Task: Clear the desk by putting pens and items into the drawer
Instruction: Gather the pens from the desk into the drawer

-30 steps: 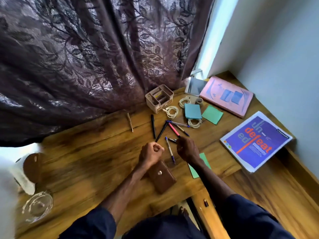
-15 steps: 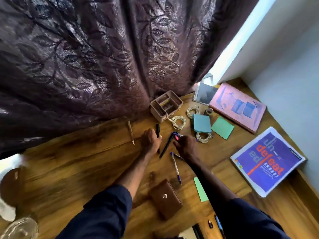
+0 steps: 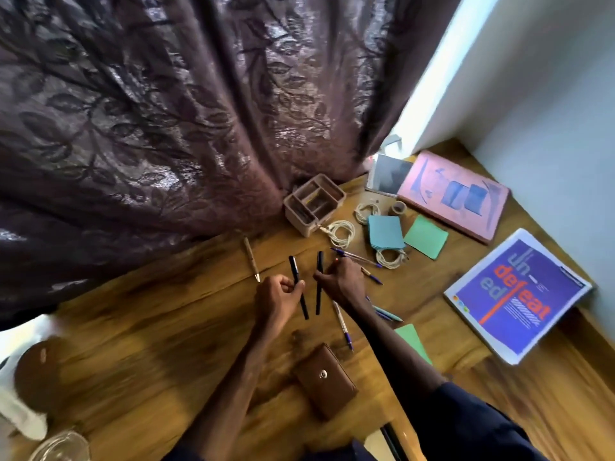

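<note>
My left hand (image 3: pixel 278 296) grips a black pen (image 3: pixel 294 268) above the wooden desk (image 3: pixel 159 331). My right hand (image 3: pixel 342 282) grips a second black pen (image 3: pixel 319 261) and a red-tipped pen that pokes out behind its fingers. A white pen with a blue tip (image 3: pixel 342 324) lies by my right wrist. A tan pen (image 3: pixel 251 259) lies to the left by the curtain. More blue pens (image 3: pixel 356 257) lie past my right hand. A dark gap at the desk's near edge (image 3: pixel 392 440) may be the drawer; I cannot tell.
A brown wallet (image 3: pixel 327 380) lies near me. A compartment organiser (image 3: pixel 314 202), coiled white cables (image 3: pixel 341 232), sticky pads (image 3: pixel 386 232), tape roll (image 3: pixel 398 207), a pink book (image 3: pixel 454 196) and a blue magazine (image 3: pixel 514 296) fill the right side. A glass (image 3: pixel 60 447) stands bottom left.
Both hands reached forward to the pen cluster, closed on pens and have drawn back toward me. Each hand holds a black pen lifted off the desk.
</note>
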Demonstrator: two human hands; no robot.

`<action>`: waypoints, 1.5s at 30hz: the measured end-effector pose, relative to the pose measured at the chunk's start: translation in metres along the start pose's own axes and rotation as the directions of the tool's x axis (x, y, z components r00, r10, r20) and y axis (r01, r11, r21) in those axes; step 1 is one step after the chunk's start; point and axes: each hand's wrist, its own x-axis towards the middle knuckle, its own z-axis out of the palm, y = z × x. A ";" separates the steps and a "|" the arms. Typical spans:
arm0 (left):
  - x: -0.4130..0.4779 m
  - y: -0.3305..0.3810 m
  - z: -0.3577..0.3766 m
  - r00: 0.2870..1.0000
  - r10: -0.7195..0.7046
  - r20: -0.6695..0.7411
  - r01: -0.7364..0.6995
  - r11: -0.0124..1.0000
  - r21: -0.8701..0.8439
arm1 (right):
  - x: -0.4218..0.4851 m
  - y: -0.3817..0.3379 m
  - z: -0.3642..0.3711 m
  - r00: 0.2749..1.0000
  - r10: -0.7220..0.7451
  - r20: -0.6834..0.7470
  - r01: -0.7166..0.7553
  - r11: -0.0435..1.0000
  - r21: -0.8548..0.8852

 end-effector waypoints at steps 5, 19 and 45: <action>-0.044 0.032 0.027 0.977 0.161 0.140 -0.165 0.986 0.014 | -0.051 0.053 -0.044 0.982 -0.046 -0.184 0.051 0.998 0.023; -0.199 0.119 0.159 0.735 0.408 0.541 -0.441 0.894 -0.077 | -0.183 0.235 -0.159 0.861 0.257 -0.439 -0.159 0.956 0.247; -0.291 0.092 0.293 0.665 0.071 0.744 -0.098 0.995 -0.007 | -0.264 0.415 -0.132 0.921 0.381 -0.085 -0.258 0.757 0.600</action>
